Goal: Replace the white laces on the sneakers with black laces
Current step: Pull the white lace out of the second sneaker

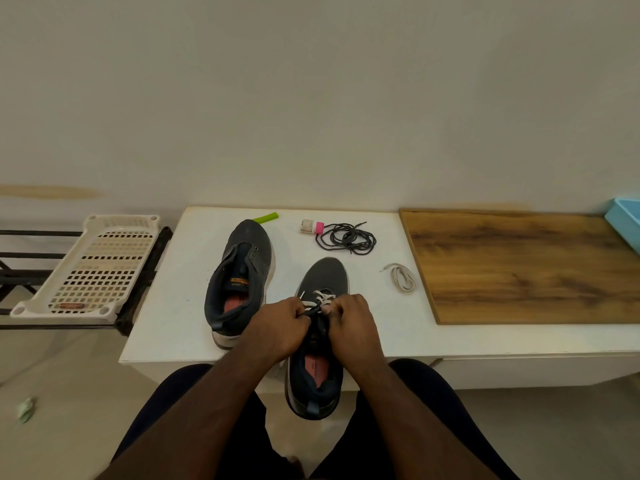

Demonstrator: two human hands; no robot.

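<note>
Two dark grey sneakers stand on the white table (pixel 166 327). The left sneaker (pixel 239 271) has no lace in it. The right sneaker (pixel 320 341) hangs over the table's front edge and still carries a white lace (pixel 323 296) through its front eyelets. My left hand (pixel 280 327) and my right hand (pixel 351 323) sit over its tongue, each pinching a part of that white lace. A bundle of black laces (pixel 346 238) lies behind it. A loose white lace (pixel 401 277) lies coiled to the right.
A small bottle with a pink cap (pixel 311 226) and a green tube (pixel 266 217) lie at the table's back. A wooden board (pixel 526 265) covers the right side, with a blue box (pixel 625 223) at its far end. A white perforated tray (pixel 97 268) rests on a black rack at left.
</note>
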